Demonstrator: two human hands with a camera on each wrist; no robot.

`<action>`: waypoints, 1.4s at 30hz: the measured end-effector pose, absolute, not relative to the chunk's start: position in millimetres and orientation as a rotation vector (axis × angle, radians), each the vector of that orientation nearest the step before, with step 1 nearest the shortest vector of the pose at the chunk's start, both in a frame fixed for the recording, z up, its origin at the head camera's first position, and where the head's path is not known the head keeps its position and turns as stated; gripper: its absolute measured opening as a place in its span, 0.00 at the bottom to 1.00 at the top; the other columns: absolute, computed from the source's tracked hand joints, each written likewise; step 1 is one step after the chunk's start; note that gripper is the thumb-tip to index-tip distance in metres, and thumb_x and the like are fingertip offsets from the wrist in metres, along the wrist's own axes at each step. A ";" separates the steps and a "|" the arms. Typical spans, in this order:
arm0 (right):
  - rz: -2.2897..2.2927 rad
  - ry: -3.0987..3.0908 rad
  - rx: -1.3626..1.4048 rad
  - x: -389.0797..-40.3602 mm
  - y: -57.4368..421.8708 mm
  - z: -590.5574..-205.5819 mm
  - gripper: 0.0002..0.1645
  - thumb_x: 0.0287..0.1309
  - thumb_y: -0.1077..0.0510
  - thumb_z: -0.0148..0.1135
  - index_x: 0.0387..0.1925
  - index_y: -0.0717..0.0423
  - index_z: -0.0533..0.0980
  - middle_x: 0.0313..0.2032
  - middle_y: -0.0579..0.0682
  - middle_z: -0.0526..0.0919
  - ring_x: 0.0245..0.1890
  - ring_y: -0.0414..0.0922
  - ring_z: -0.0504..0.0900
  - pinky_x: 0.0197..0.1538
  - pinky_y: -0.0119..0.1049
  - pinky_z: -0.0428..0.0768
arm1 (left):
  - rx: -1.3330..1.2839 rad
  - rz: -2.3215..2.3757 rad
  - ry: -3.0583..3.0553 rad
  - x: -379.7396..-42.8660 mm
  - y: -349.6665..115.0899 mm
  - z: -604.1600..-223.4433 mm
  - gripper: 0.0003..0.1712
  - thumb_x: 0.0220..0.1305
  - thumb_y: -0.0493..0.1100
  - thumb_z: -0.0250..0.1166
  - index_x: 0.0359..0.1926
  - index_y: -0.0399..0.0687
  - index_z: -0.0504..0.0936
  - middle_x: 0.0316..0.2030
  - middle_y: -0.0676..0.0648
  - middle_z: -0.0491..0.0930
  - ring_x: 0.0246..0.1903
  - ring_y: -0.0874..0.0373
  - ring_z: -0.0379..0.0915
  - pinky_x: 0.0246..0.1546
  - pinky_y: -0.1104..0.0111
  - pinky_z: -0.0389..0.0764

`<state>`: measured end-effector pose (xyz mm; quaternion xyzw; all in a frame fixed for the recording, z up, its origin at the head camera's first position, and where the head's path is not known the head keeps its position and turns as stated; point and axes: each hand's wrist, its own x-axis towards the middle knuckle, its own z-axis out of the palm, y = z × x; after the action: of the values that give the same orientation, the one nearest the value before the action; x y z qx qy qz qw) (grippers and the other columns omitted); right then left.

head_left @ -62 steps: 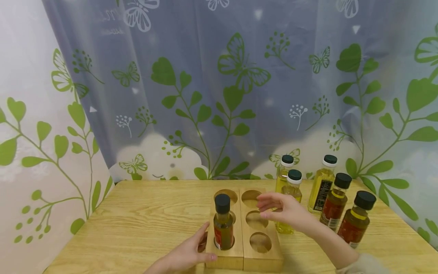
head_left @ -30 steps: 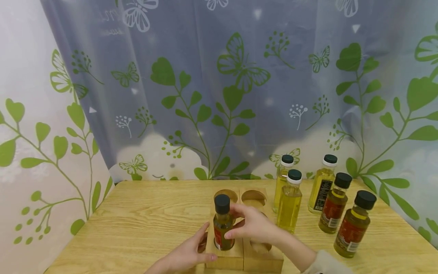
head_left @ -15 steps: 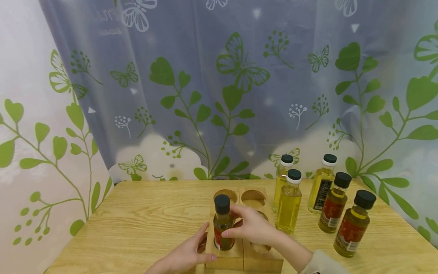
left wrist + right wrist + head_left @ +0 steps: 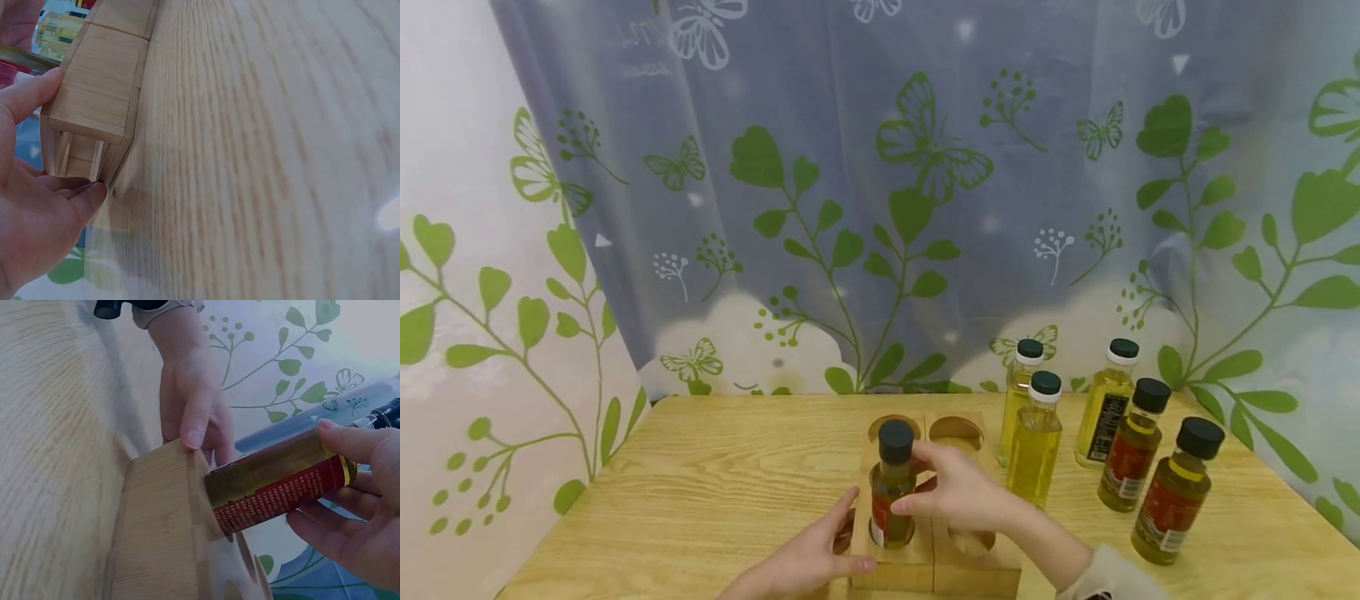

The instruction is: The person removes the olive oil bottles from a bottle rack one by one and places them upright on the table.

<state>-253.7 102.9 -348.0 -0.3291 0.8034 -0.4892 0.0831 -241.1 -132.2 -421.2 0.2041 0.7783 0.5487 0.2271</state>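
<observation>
A wooden bottle rack (image 4: 892, 577) with two rows of round holes stands at the front middle in the head view. In its near left hole a dark-capped bottle (image 4: 889, 500) with a red label leans slightly right. My right hand (image 4: 958, 493) holds this bottle by its upper body, thumb in front and fingers behind, as the right wrist view shows with the right hand (image 4: 369, 494) around the bottle (image 4: 275, 487). My left hand (image 4: 808, 554) grips the rack's near left corner. In the left wrist view, the thumb of the left hand (image 4: 37, 219) presses the rack's (image 4: 100, 75) edge, fingers curled beneath.
Right of the rack stand a green-capped oil bottle (image 4: 1033, 458) and another green-capped bottle (image 4: 1017, 408) behind it. Farther right are a third green-capped bottle (image 4: 1103, 417) and two red-label bottles, one (image 4: 1129, 467) behind the other (image 4: 1172, 508). A patterned curtain (image 4: 850, 208) hangs behind the table (image 4: 737, 467).
My right hand has come left from over the rack's right row and taken hold of the red-label bottle. The bottle's cap has since shifted slightly right and up. My left hand has stayed put.
</observation>
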 end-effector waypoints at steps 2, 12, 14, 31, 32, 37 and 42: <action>-1.476 2.403 -0.989 -253.6 104.3 -343.6 0.27 0.51 0.56 0.69 0.53 0.57 0.73 0.45 0.49 0.78 0.46 0.48 0.78 0.42 0.32 0.80 | 0.546 1.511 2.153 -241.3 -132.0 -421.6 0.57 0.59 0.47 0.66 0.71 0.34 0.34 0.66 0.25 0.49 0.65 0.35 0.49 0.61 0.47 0.57; -1.488 2.430 -0.938 -251.2 116.7 -318.1 0.32 0.52 0.51 0.68 0.58 0.57 0.71 0.48 0.51 0.78 0.48 0.49 0.77 0.45 0.39 0.79 | 0.531 1.508 2.173 -242.3 -131.4 -420.9 0.57 0.57 0.48 0.67 0.71 0.35 0.36 0.66 0.25 0.45 0.65 0.33 0.47 0.61 0.47 0.58; -1.480 2.429 -0.936 -251.6 119.6 -314.3 0.33 0.52 0.51 0.68 0.59 0.56 0.70 0.49 0.51 0.78 0.49 0.49 0.76 0.46 0.41 0.79 | 0.532 1.506 2.174 -242.2 -131.3 -420.5 0.58 0.57 0.49 0.67 0.71 0.34 0.36 0.66 0.25 0.45 0.65 0.33 0.47 0.61 0.47 0.58; -1.433 2.573 -0.863 -247.4 164.6 -298.1 0.35 0.53 0.51 0.68 0.59 0.61 0.69 0.49 0.55 0.78 0.50 0.53 0.76 0.48 0.45 0.77 | 0.599 1.511 2.167 -238.7 -131.7 -419.9 0.58 0.57 0.48 0.67 0.70 0.32 0.34 0.66 0.23 0.42 0.65 0.32 0.45 0.62 0.48 0.58; -1.429 2.590 -0.851 -247.1 168.3 -297.6 0.35 0.52 0.50 0.68 0.59 0.61 0.69 0.49 0.55 0.78 0.50 0.54 0.76 0.48 0.46 0.77 | 0.602 1.512 2.168 -238.4 -131.5 -419.7 0.58 0.57 0.48 0.67 0.70 0.32 0.34 0.66 0.23 0.42 0.65 0.32 0.45 0.62 0.49 0.58; -1.422 2.635 -0.766 -244.9 186.4 -294.6 0.36 0.53 0.50 0.67 0.60 0.61 0.68 0.51 0.55 0.77 0.52 0.55 0.75 0.50 0.49 0.76 | 0.614 1.512 2.180 -238.3 -132.2 -419.4 0.58 0.57 0.48 0.67 0.70 0.32 0.35 0.66 0.24 0.44 0.65 0.33 0.46 0.62 0.49 0.58; -1.418 2.652 -0.684 -240.5 204.3 -295.2 0.36 0.53 0.50 0.67 0.60 0.62 0.67 0.52 0.57 0.75 0.54 0.57 0.73 0.50 0.50 0.75 | 0.627 1.503 2.186 -238.8 -132.9 -419.6 0.58 0.58 0.48 0.67 0.70 0.31 0.35 0.66 0.24 0.44 0.65 0.33 0.46 0.62 0.49 0.58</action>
<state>-240.5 204.3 -295.2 -0.2216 0.8596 -0.4595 0.0287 -238.8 -132.9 -419.6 0.2250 0.7847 0.5395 0.2063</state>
